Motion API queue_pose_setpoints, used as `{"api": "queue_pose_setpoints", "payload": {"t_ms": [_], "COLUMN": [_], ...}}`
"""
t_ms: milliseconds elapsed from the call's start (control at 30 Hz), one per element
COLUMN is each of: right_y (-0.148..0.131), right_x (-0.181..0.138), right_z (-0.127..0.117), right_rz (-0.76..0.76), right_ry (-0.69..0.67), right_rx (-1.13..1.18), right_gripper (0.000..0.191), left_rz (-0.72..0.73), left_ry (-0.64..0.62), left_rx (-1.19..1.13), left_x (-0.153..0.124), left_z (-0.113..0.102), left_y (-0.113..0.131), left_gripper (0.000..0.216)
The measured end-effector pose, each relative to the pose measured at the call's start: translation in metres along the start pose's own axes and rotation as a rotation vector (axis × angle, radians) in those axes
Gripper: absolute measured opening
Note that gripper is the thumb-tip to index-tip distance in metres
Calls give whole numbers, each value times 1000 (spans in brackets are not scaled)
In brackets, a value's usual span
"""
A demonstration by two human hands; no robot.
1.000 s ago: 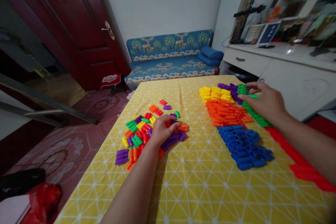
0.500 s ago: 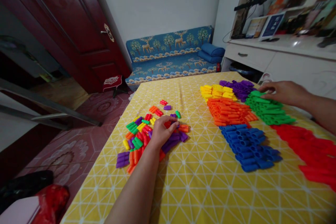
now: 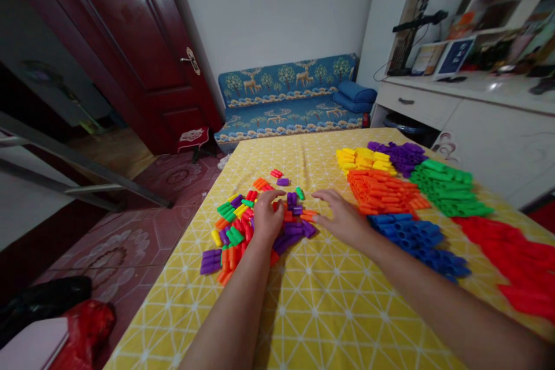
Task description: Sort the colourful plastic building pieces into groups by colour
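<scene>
Where a gap is left near the middle of the frame, a small orange piece [image 3: 309, 215] is set at the right edge of the mixed pile [image 3: 235, 236], just to the left of the right hand [image 3: 346, 223]. Its long axis is laid roughly across the frame, so that one end is pointed towards the right thumb; whether it is touched cannot be told. Of the two, the right hand is the nearer, and it is held with fingers and thumb spread wide, nothing being seen between them. The left hand [image 3: 266, 218] is placed over the pile, left of centre, with its fingers curled; whether any piece is gripped there cannot be told. At the right of the frame, the blue stack [image 3: 411, 237] is partly hidden by the right forearm.
</scene>
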State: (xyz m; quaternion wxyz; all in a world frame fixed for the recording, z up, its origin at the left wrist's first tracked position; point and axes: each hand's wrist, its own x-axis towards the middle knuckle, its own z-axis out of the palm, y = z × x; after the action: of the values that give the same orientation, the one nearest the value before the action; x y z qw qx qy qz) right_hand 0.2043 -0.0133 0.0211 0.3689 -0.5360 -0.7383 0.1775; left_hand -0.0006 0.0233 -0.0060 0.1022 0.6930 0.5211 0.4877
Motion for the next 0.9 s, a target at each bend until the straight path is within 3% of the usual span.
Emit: {"api": "queue_pose_setpoints", "payload": {"t_ms": [67,167,367,467,567,667,800,900], "right_y": [-16,-26,-10,-1,1,3,7,2], "right_x": [-8,-11,4,8,6,5,5,3], "right_z": [34,59,63,63,63,64,65,62], "right_rz": [43,44,90,123,148,155,152,68], "right_ry": [-57,-103,59,115,120,146,282,279], "right_rx": [-42,-122,-197,-248,-260,-167,173,151], "right_gripper": [63,72,42,28,27,26,25,21], "left_rz": [-53,-119,-115,-27,61,49,-32,-73], "left_ry": [43,32,-194,-315,-388,-357,-207,-49], "left_rx": [18,41,-33,-86,-152,-203,-144,-127], "left_x": [0,-1,-1,-2,-3,-3,-1,1], "left_z": [0,0,-2,-3,-3,0,4,4], "left_y": [-3,-2,11,16,17,13,6,4], "left_gripper": [29,27,28,33,46,45,35,32]}}
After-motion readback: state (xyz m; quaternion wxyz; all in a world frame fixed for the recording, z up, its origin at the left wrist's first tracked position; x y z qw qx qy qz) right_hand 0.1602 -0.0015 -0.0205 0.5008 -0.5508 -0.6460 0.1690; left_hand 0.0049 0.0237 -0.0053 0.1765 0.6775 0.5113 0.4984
